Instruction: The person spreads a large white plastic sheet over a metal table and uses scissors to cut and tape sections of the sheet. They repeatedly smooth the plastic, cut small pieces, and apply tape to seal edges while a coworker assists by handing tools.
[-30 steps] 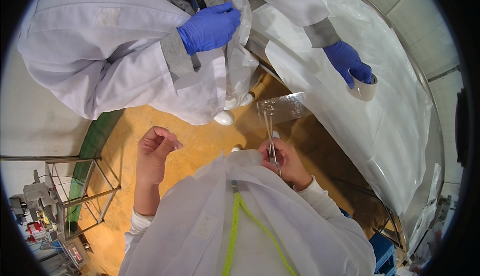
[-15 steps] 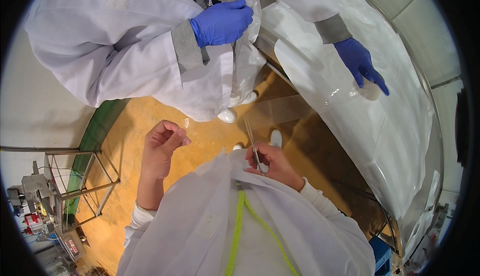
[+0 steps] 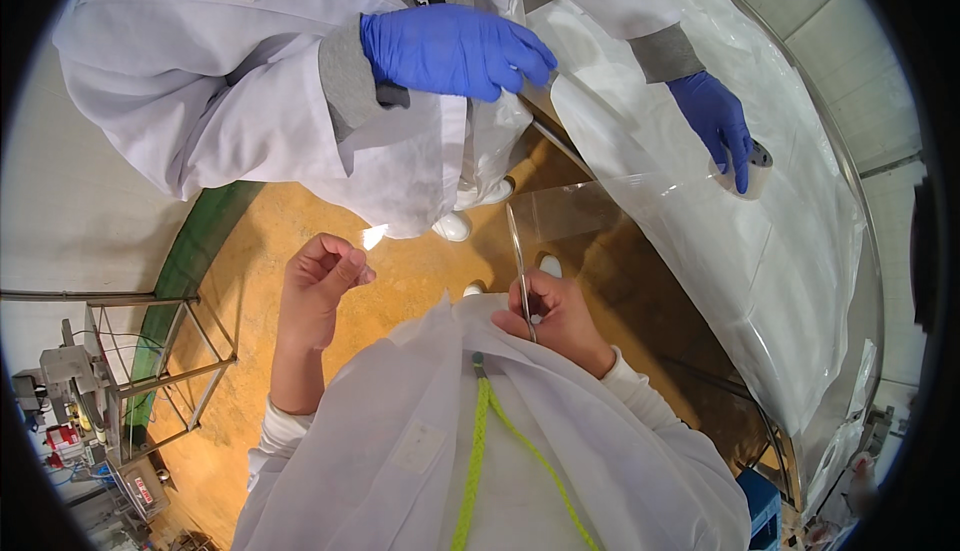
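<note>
My left hand is raised with thumb and fingers pinched on the edge of a clear plastic film, which glints there. The transparent film shows again to the right, reaching toward the white-covered table; its course between is hard to see. In my right hand I hold slim metal scissors, with the long blades pointing away from me and looking closed. Their handles are mostly hidden by my fingers. Across from me, a co-worker's blue-gloved hand presses near the film's far end on the table.
The co-worker's other gloved hand hovers before their white coat. White plastic sheeting covers the curved-looking table at right. A metal frame stand is at left, a blue crate at lower right. White shoes stand on the orange floor.
The scissors blades, slightly apart before, now look together and reach farther forward. The co-worker's near-chest hand has moved right; their table hand has turned, uncovering a small dark object. My left hand barely moved.
</note>
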